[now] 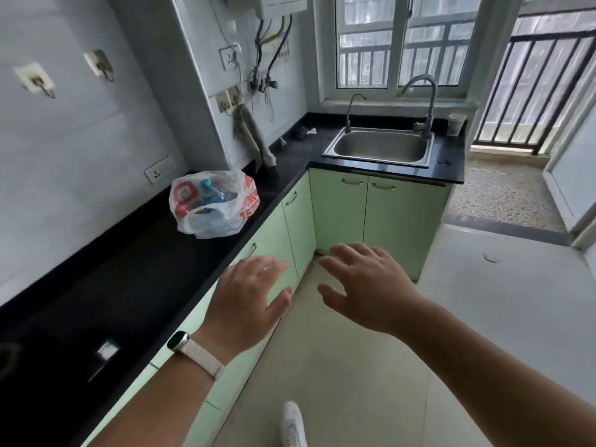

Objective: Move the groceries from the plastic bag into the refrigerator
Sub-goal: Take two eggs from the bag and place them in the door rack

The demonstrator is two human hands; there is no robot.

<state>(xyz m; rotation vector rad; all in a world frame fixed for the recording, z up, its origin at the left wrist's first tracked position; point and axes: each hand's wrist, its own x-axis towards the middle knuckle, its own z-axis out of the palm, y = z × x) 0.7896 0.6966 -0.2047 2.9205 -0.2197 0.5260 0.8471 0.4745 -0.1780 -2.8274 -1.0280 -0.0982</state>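
Note:
A white plastic bag (pixel 214 204) with red print sits on the black countertop (pixel 135 279) at the left, its mouth open. Inside it a blue-capped water bottle (pixel 211 193) shows, along with other items I cannot make out. My left hand (pixel 251 298), with a watch on its wrist, is held out over the counter's front edge, fingers spread and empty. My right hand (pixel 364 285) hovers beside it above the floor, fingers straight and empty. Both hands are well short of the bag. No refrigerator is in view.
Pale green cabinets (pixel 342 208) run under the L-shaped counter. A steel sink (pixel 380 146) with two taps sits under the window, with a paper cup (pixel 456 124) at its right. A cloth (pixel 254 137) hangs on the wall. A barred balcony door stands at the right.

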